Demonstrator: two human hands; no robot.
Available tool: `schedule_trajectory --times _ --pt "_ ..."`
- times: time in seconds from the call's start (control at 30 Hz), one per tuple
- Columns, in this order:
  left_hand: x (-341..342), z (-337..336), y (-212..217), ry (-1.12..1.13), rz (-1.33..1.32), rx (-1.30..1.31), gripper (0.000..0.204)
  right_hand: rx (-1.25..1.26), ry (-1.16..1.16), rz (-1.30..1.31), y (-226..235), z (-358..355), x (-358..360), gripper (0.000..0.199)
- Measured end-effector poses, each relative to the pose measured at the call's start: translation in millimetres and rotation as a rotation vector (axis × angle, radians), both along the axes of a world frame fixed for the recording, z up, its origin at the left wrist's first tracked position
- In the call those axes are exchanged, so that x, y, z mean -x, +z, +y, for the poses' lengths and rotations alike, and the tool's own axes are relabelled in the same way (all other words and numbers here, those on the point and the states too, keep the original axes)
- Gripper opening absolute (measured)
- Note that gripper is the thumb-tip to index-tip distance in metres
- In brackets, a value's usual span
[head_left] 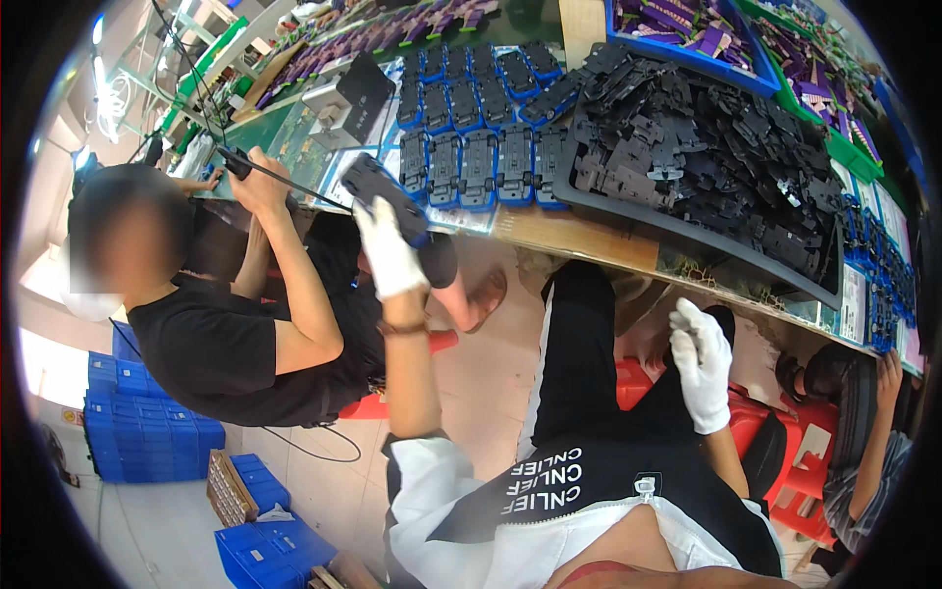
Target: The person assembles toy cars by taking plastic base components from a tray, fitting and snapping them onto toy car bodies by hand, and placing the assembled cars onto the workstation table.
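My left hand (392,257), in a white glove, grips a toy car (376,188) with a black underside and a blue body at the table's near edge. My right hand (701,368), gloved in white too, is raised above my lap; its fingers are loosely bent and nothing shows in them. Rows of similar blue toy cars (479,167), black undersides up, lie on the table to the right of my left hand. Beside these rows stands a big black tray (677,240) heaped with black plastic car base plates (706,157).
A co-worker (211,334) sits at the left, holding a power screwdriver (235,164) near a grey metal box (348,103). Another person (863,442) works at the right. Blue bins (687,39) of purple parts stand behind the tray. Red stools (785,461) and blue crates (147,422) are on the floor.
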State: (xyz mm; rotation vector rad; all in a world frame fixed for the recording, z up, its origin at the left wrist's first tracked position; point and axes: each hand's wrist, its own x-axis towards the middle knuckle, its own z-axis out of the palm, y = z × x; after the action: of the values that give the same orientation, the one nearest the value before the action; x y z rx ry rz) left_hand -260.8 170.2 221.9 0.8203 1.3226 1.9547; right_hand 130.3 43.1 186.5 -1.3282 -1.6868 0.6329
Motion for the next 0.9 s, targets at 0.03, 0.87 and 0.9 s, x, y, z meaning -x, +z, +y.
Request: schedule_trajectory --times 0.03,0.87,0.9 --pt "36.3 21.1 -2.4 0.093 0.099 0.035 0.060 -0.012 -0.030 0.020 -4.8 -0.4 -5.6 0.029" --pt "52.4 43.5 -29.7 0.389 1.006 0.050 0.038 -0.327 -0.759 -0.121 15.6 -6.1 -123.7 0.018" --pt "24.3 32.8 -28.0 0.372 0.951 -0.015 0.039 -0.421 -0.864 -0.112 18.9 -8.0 -153.9 0.018"
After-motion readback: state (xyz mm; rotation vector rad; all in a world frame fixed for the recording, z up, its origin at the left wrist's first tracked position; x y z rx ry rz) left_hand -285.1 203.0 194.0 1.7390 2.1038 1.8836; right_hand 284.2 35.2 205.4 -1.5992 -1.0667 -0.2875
